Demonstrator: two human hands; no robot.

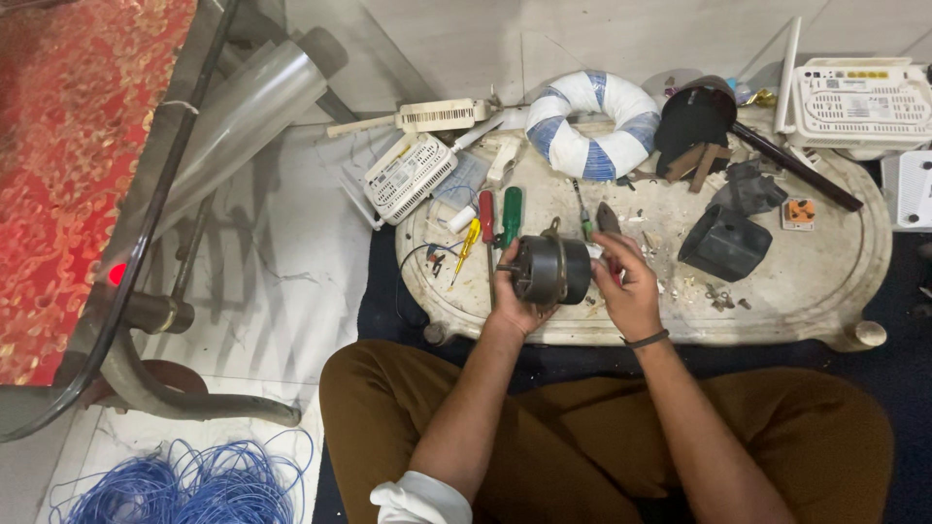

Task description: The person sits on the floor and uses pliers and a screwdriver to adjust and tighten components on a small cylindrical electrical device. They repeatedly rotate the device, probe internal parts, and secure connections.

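A dark round electric motor (550, 270) with a short shaft at its left is held over the low white worktop (835, 281). My left hand (516, 301) cups it from below and behind. My right hand (626, 281) grips its right end, with a red-handled tool partly hidden in the fingers. Just left of the motor lie a red-handled screwdriver (486, 218), a green-handled screwdriver (511, 215) and a small yellow one (468, 243). A grey plier-like tool (607, 217) lies behind my right hand.
On the worktop sit a blue-and-white wound ring (592, 124), a black motor housing (724, 243), a black cap (694, 116), white vented boxes (410, 177) and a white router (859, 97). Blue wire coils (184, 485) lie on the floor beside a metal table leg (165, 393).
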